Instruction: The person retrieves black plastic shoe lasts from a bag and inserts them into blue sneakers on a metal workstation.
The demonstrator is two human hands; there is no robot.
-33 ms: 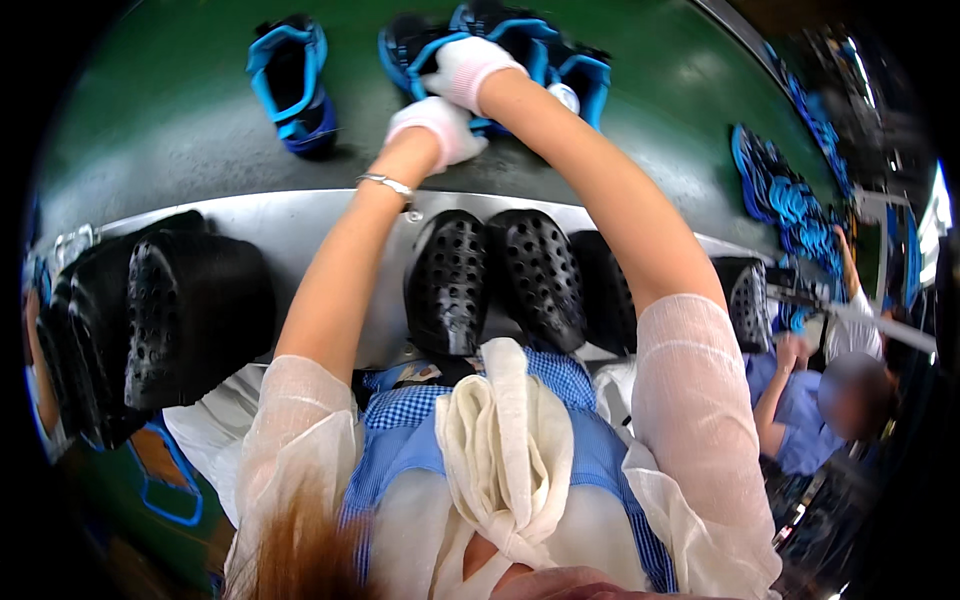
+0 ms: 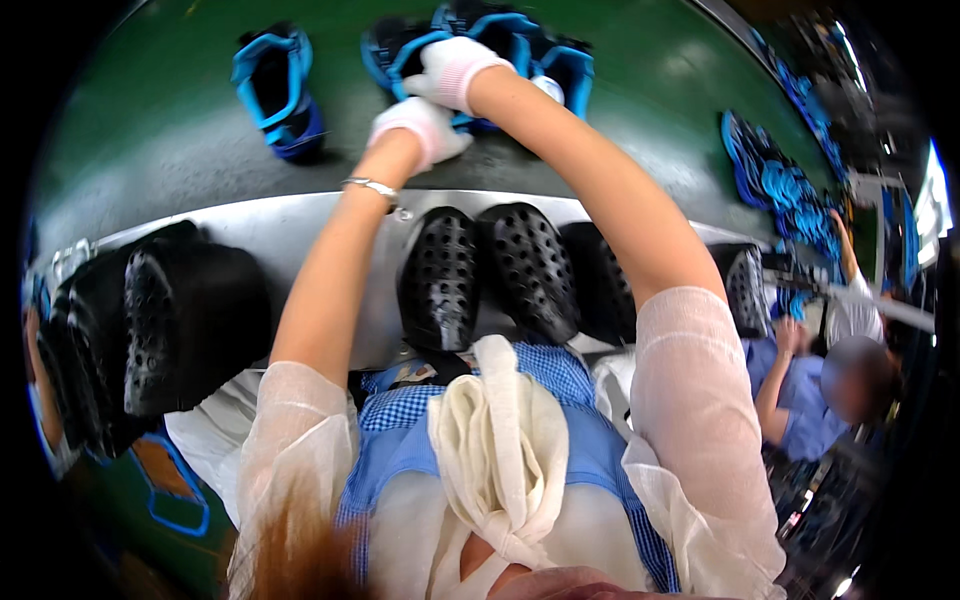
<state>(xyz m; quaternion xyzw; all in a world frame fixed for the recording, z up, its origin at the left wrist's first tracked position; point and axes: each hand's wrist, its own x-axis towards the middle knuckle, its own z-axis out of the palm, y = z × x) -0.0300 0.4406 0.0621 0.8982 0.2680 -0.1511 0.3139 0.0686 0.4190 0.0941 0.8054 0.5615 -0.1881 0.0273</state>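
Observation:
Both my hands wear white gloves with pinkish cuffs and reach forward over the green surface. My right hand [image 2: 455, 72] is curled at the collar of a black and blue shoe [image 2: 388, 48], its fingertips partly out of sight. Just nearer to me, my left hand [image 2: 425, 132] is beside the heel end of the shoes; its fingers are blurred and partly hidden. Another blue-trimmed shoe [image 2: 508, 35] stands behind my right hand, and one more shoe [image 2: 568, 72] is to its right with something white in its opening. A single shoe [image 2: 275, 90] stands apart at the left.
A metal ledge [image 2: 330, 205] runs along the near edge of the green surface [image 2: 180, 130]. Black, hole-studded sole-shaped pieces [image 2: 440, 275] line it, with more black pieces [image 2: 200, 320] at left. Blue shoes [image 2: 775, 180] cluster at right, near a co-worker [image 2: 800, 400].
The whole view has shifted slightly, so shoes and hands appear a little further left. My hands keep about the same place against the shoes.

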